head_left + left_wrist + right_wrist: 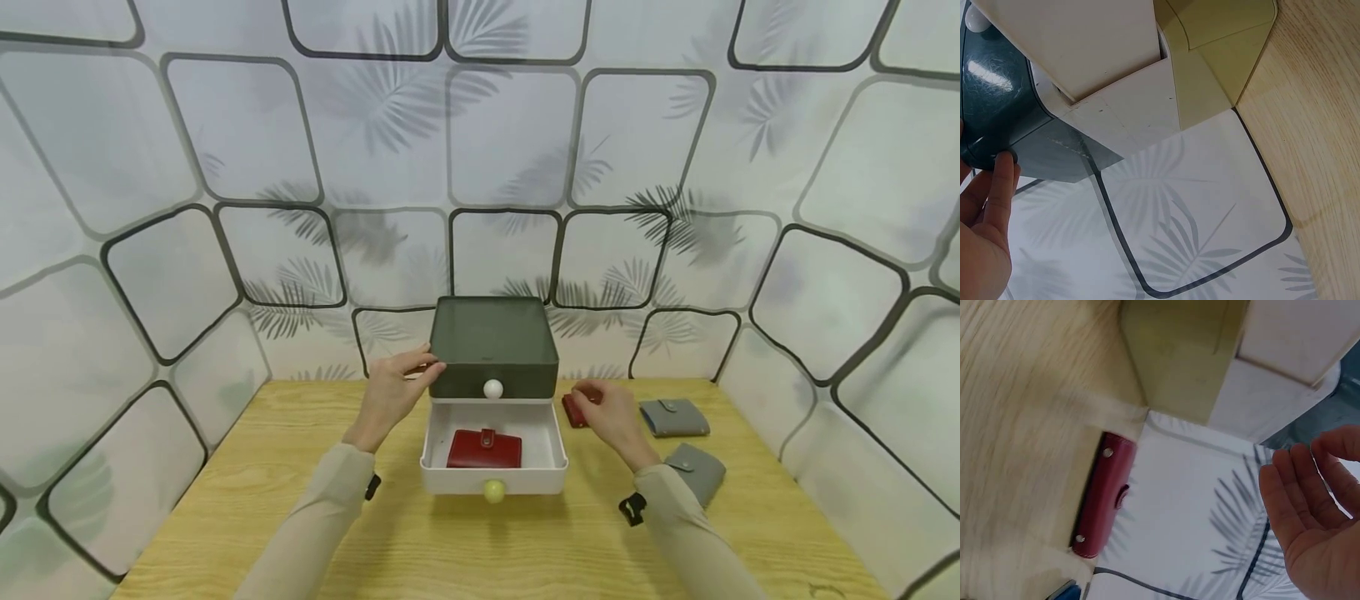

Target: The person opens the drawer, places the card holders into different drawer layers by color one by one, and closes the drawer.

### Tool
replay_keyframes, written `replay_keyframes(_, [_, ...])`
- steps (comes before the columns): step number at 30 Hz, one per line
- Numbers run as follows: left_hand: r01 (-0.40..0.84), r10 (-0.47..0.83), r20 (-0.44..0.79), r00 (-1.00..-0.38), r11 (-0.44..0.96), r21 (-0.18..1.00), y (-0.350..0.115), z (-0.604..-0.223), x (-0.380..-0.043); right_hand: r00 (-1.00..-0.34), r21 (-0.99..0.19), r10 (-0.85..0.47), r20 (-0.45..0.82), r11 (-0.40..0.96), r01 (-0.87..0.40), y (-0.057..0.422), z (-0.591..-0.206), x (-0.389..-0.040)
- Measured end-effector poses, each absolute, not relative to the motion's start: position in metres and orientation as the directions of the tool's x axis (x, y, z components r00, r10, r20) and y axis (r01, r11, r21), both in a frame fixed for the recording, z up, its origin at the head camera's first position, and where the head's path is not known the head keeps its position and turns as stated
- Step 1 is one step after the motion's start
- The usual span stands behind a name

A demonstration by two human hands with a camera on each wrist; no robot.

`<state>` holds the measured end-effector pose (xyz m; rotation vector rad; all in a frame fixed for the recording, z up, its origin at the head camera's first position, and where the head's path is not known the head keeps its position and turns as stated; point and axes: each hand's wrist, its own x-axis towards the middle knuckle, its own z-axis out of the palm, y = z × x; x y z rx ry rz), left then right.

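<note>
A small drawer unit (493, 333) with a dark green top section stands on the table. Its white drawer (551, 450) is pulled out toward me, and a red wallet (483, 450) with a snap strap lies inside. At the unit's upper left front corner, my left hand (397, 387) holds the green section between thumb and fingers; the left wrist view shows fingertips (1005, 161) on that corner. To the right of the unit, my right hand (611, 417) hovers with loosely bent fingers and nothing in them. Beyond it, partly hidden in the head view, lies another red wallet (1105, 494).
Two grey wallets lie on the right of the wooden table (300, 433): one grey wallet (675, 418) farther back, the other grey wallet (697, 471) partly behind my right sleeve. Patterned walls (502, 133) enclose the table at the back and sides.
</note>
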<state>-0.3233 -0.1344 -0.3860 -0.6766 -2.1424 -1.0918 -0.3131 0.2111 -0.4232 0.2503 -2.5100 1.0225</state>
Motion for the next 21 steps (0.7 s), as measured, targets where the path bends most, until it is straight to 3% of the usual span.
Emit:
replay_keyframes(14, [0.678, 0.147, 0.731, -0.666, 0.529, 0.511, -0.133, -0.387, -0.323, -0.965, -0.657, 0.036, 0.259, 0.739, -0.149, 0.234, -0.445, -0.338])
replay_keyframes(21, [0.668, 0.136, 0.724, -0.676, 0.527, 0.525, -0.134, -0.388, -0.324, -0.964, -0.621, 0.1, 0.246, 0.78, -0.077, 0.234, -0.453, -0.352])
